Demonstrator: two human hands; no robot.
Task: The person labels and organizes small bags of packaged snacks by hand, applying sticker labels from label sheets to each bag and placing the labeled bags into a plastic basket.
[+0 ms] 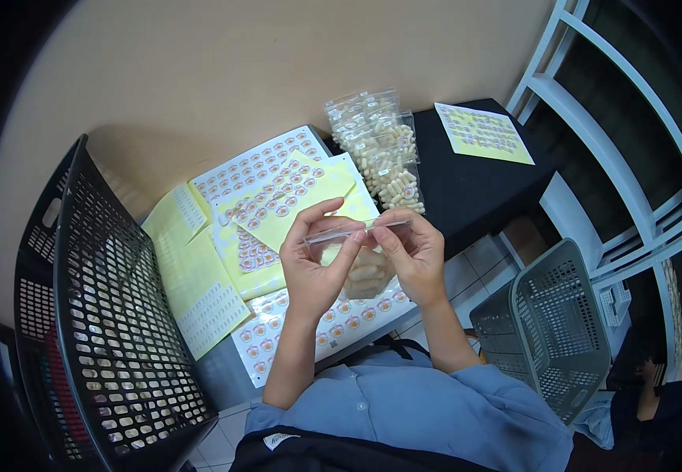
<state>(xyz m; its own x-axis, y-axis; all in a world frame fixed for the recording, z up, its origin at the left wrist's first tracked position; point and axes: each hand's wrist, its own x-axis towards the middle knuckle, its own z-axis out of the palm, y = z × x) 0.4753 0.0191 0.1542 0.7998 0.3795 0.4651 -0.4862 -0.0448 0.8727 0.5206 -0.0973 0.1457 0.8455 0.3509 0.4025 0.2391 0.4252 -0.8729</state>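
Between my two hands is a transparent zip bag (366, 277) with several pale capsules inside. My left hand (315, 266) grips the left part of its top strip, thumb in front. My right hand (415, 263) pinches the right part of the same strip, its thumb near my left thumb. The bag hangs upright below the strip, above the sticker sheets. Under and behind it lie white sheets of round stickers (352, 318) and a yellow-backed sticker sheet (297, 193).
Filled capsule bags (380, 153) lie overlapping at the back on a black-covered table (455, 200). A yellow label sheet (486, 134) sits to their right. Yellow sheets (199, 267) lie left, beside a tall black basket (132, 315). A grey-green basket (561, 315) and white shelf frame (592, 134) stand right.
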